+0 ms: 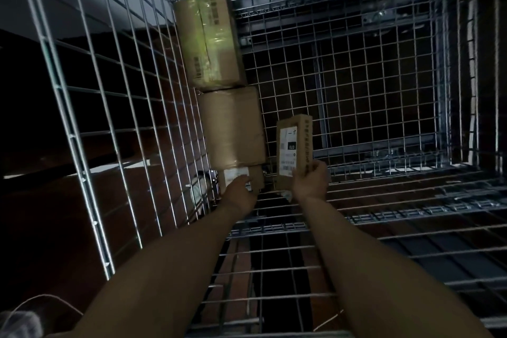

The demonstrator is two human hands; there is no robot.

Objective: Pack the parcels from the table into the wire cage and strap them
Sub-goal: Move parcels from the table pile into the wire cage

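Slim brown cardboard parcel with white shipping label (pixel 295 145) was gripped upright by right hand (pixel 311 181), inside galvanised wire cage (pixel 71 134). Left hand (pixel 241 191) was laid on small white-labelled cardboard parcel (pixel 258 178); grip or mere touch could not be told. Beyond, tape-wrapped brown carton (pixel 231 129) and long brown carton (pixel 208 41) were lined along left wall.

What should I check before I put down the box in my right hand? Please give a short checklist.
1. Right hand grips box: ok.
2. Cage floor beside the row is free: ok.
3. Left hand, touching small parcel, is out of the way: ok.
4. Far parcel and middle parcel lie along left wall: ok.
5. Strap ready: cannot tell, none seen.
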